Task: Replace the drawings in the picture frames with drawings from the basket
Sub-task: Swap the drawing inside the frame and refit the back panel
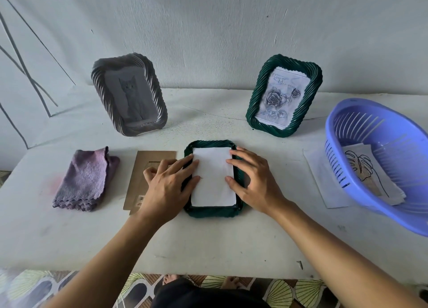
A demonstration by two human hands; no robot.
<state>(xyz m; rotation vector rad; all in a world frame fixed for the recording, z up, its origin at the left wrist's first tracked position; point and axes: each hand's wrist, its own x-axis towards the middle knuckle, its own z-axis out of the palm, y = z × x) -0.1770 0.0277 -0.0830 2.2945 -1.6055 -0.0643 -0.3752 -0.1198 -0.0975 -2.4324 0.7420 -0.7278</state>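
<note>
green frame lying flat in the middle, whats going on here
A person is fitting a white sheet into the back of the face-down green frame, left hand and right hand pressing it flat. The cardboard backing lies beside it on the left. A grey frame and a second green frame stand behind; the purple basket holds a leaf drawing.

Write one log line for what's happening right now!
step: fitting white paper into face-down green frame | left hand: touching paper | right hand: touching paper | backing board: off, left of frame
</note>
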